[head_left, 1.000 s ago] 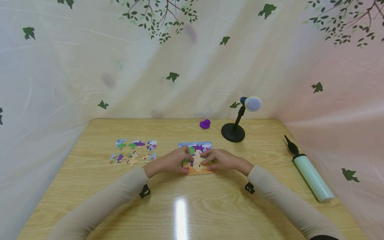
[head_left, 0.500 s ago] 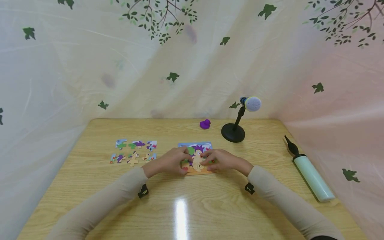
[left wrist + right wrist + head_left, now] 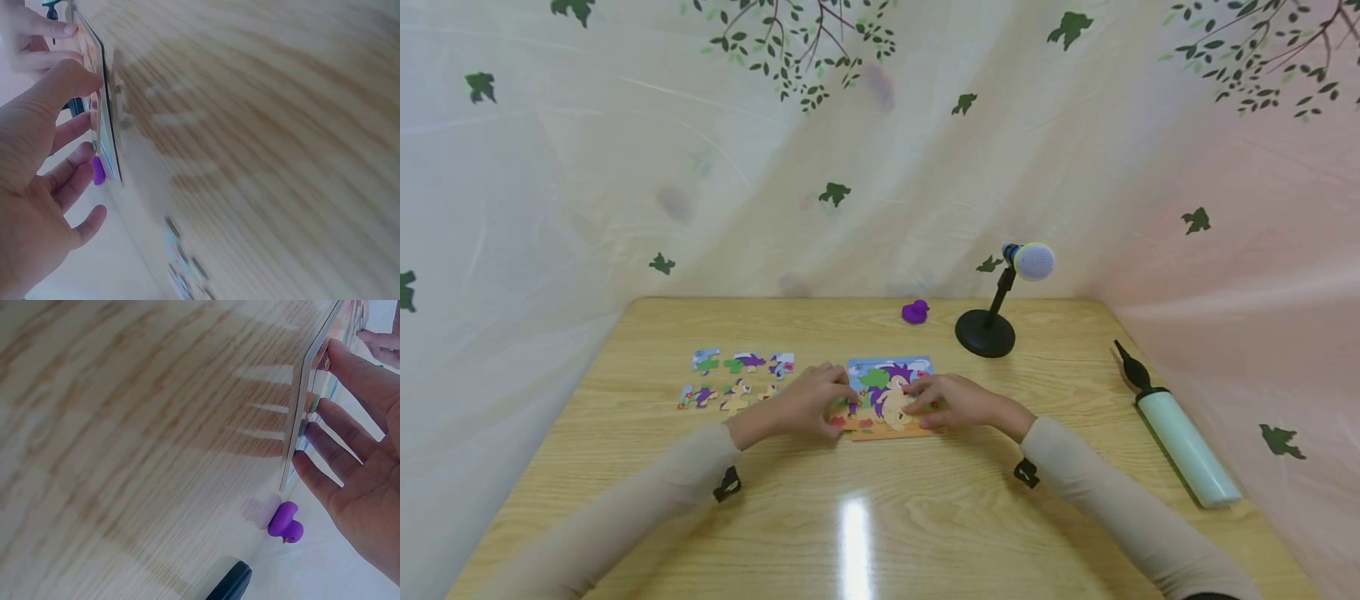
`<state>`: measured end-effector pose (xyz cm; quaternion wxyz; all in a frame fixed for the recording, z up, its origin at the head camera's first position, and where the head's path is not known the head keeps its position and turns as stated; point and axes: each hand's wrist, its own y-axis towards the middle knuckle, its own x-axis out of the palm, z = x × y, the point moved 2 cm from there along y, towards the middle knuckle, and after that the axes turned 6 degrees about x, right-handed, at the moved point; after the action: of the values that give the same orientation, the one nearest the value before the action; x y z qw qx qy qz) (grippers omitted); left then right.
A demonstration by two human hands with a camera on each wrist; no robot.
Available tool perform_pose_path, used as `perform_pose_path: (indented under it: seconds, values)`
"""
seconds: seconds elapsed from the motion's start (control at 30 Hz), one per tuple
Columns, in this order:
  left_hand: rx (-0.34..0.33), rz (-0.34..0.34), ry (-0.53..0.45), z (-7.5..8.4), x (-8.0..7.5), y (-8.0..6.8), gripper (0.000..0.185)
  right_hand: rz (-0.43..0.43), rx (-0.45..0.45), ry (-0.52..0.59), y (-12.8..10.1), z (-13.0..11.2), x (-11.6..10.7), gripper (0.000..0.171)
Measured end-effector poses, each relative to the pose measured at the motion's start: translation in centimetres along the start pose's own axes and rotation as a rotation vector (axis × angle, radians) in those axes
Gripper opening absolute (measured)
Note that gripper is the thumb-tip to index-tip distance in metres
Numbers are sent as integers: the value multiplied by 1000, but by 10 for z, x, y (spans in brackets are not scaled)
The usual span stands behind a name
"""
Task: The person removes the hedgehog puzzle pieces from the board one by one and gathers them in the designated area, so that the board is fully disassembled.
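Note:
A jigsaw puzzle board (image 3: 861, 362) lies mid-table, showing a purple-haired cartoon figure. My left hand (image 3: 808, 402) pinches a puzzle piece (image 3: 853, 418) with orange ground and red spots between thumb and fingers. That piece juts past the board's left edge. My right hand (image 3: 958, 402) rests on the board's right part, thumb near the front and fingers farther back. In the right wrist view, the fingers (image 3: 340, 434) reach straight to the board's side, spread apart. Several loose puzzle pieces (image 3: 748, 362) lie in two rows to the left, the front row partly hidden by my left hand.
A purple rubber duck (image 3: 914, 312) sits behind the board. Right of it a microphone (image 3: 1034, 262) stands on a black round-based stand (image 3: 985, 333). A mint-green hand pump (image 3: 1187, 450) lies along the table's right side. A leaf-printed curtain (image 3: 737, 167) hangs behind the table.
My left hand has moved left, sliding the pinched puzzle piece partly beyond the board's edge and uncovering more of the picture. My right hand stays in place.

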<state>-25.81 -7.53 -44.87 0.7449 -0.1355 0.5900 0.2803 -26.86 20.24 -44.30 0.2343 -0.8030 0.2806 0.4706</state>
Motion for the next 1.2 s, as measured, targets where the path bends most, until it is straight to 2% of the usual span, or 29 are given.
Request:
perform_pose_path:
  seconds: [0.23, 0.5, 0.7, 0.97, 1.2]
  values:
    - [-13, 2, 29, -13, -12, -30, 45, -4, 8, 10, 0, 4, 2, 31]
    - [21, 71, 80, -31, -25, -69, 33, -12, 34, 28, -2, 5, 3, 32]
    - [-2, 89, 99, -39, -36, -94, 30, -10, 38, 29, -2, 4, 2, 32]
    - [-76, 31, 118, -46, -46, -118, 38, -14, 39, 25, -1, 3, 2, 32]
    - [-124, -7, 102, -50, -58, -134, 39, -15, 44, 23, 0, 5, 1, 32]
